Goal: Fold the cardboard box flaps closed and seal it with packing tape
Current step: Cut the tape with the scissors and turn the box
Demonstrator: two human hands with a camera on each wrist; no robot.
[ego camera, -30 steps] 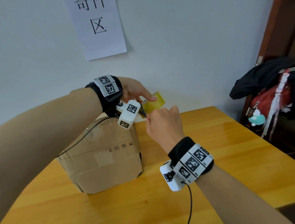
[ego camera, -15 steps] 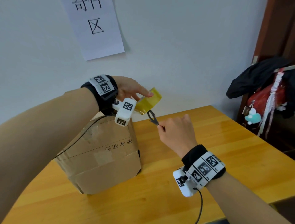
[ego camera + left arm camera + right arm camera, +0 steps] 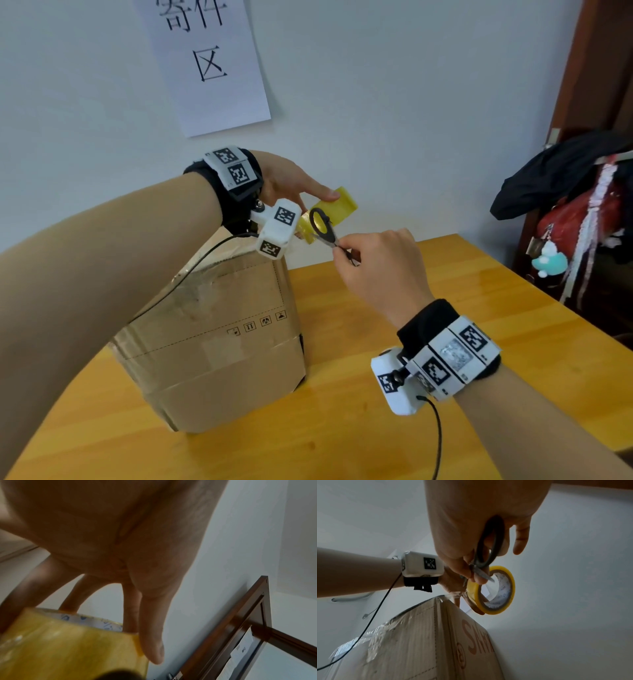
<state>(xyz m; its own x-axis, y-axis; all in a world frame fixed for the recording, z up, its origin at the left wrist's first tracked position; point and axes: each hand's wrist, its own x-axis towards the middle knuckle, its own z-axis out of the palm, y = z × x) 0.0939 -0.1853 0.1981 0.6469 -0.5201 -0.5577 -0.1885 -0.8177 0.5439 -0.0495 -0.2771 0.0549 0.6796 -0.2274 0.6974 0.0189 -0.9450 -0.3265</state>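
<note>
Head view: the brown cardboard box sits on the yellow wooden table with flaps already down and clear tape across its top. Your left hand holds the yellow roll of packing tape up above the box's far top edge, thumb on the rim. Your right hand is closed on the small black-handled scissors, one loop sticking up right in front of the roll. Judging by that, the step is cutting the strip off the roll. Keep the roll pulled back so the strip stays taut, or the blades will fold the film instead of shearing it. Left wrist view: thumb and fingers are clamped across the roll's width, so the grip looks solid; the strip itself is out of frame, can't tell its tension here. Right wrist view: the blades point at the roll's core, above the short clear tape tail running from the box corner to the roll. I can't tell whether the blades are open. Drop the tips to that tail, cut square and close to the roll, then press the free end down over the box edge. Keep the blades clear of your left fingers under the roll.
</note>
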